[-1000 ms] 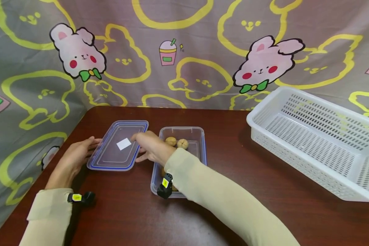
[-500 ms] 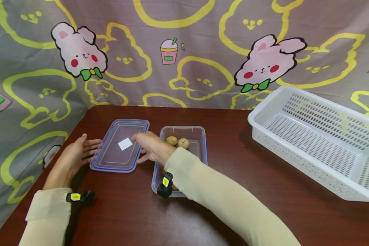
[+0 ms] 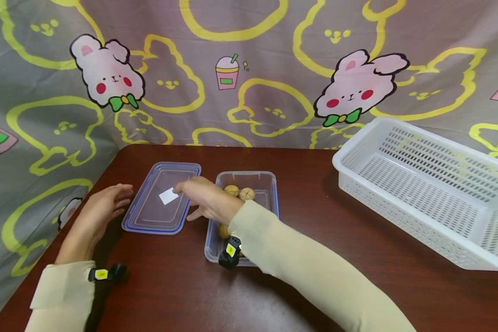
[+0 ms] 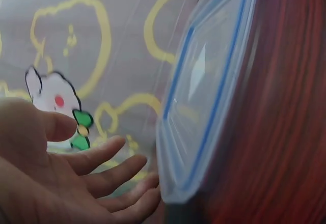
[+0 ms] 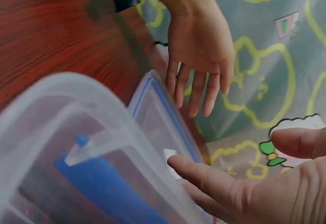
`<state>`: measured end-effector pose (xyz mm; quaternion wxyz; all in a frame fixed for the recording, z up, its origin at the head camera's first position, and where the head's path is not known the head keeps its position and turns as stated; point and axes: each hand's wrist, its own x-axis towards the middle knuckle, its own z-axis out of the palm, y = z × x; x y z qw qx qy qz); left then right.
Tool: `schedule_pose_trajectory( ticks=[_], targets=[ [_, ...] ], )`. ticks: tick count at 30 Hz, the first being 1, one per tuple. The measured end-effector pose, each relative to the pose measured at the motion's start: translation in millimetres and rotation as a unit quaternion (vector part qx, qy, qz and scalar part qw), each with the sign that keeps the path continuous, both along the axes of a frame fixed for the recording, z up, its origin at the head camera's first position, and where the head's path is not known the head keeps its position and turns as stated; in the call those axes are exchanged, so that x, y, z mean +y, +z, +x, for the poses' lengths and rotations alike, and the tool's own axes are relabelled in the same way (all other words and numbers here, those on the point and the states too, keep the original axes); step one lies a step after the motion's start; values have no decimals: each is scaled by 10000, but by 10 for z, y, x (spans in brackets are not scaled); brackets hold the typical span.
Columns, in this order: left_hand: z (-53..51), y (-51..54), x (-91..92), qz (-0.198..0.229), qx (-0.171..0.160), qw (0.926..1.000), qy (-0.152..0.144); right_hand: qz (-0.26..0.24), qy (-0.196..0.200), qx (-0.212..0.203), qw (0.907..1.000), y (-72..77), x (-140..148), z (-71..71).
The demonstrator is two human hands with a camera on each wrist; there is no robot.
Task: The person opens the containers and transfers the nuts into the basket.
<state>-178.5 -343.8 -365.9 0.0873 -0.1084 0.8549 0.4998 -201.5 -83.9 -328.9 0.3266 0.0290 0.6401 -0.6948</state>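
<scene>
A clear lid (image 3: 153, 207) with a blue seal lies at the left of the table, a white label (image 3: 168, 195) on it. Beside its left edge is my left hand (image 3: 101, 210), fingers loosely bent and apart from the lid, holding nothing. My right hand (image 3: 205, 196) reaches over the lid's right edge with extended, spread fingers, the index fingertip near the label; whether it touches is hard to tell. Under my right wrist stands a clear box (image 3: 269, 196) holding several walnuts (image 3: 247, 194), partly hidden by my forearm. In the left wrist view the lid (image 4: 204, 91) appears beyond my fingers.
A white perforated basket (image 3: 415, 221) stands at the right side of the table (image 3: 182, 286). A patterned cloth (image 3: 274, 60) hangs behind the table and along its left side.
My left hand has drawn back leftward from the lid's edge, its fingers bending a little. The lid has shifted slightly to the right since the earliest frame. My right hand has barely moved.
</scene>
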Motion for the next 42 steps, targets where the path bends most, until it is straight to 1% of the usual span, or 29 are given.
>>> schedule_pose_trajectory(
  ticks=[2, 5, 8, 9, 12, 16, 20, 23, 26, 30, 34, 38, 42],
  targets=[
    [36, 55, 110, -191, 198, 9996, 41, -89, 136, 30, 9999, 53, 63, 21],
    [79, 121, 292, -487, 556, 9972, 124, -228, 296, 72, 9993, 138, 185, 32],
    [124, 170, 468, -741, 845, 9936, 60, -328, 412, 134, 9985, 202, 329, 26],
    [139, 183, 526, -795, 919, 9926, 8, -340, 437, 159, 9983, 218, 383, 27],
    [192, 214, 688, -745, 1096, 9909, -214, -295, 427, 274, 9983, 252, 552, 40],
    [282, 236, 885, -598, 1171, 9899, -533, -132, 402, 436, 9982, 269, 767, 69],
    [381, 231, 1025, -442, 1130, 9892, -818, 13, 520, 538, 9972, 253, 924, 102],
    [448, 222, 1102, -262, 1120, 9890, -934, 143, 643, 651, 9957, 225, 1017, 126],
    [512, 205, 1189, -179, 1119, 9881, -1043, 241, 713, 792, 9940, 180, 1106, 146],
    [595, 165, 1343, -127, 1187, 9847, -1270, 221, 750, 992, 9920, 103, 1204, 163],
    [666, 102, 1462, 54, 1241, 9819, -1429, 246, 784, 1216, 9892, 52, 1277, 194],
    [731, 40, 1531, 327, 1170, 9807, -1530, 475, 718, 1535, 9844, 14, 1333, 239],
    [794, -13, 1600, 508, 1194, 9791, -1568, 793, 674, 2031, 9736, -37, 1387, 291]
  ],
)
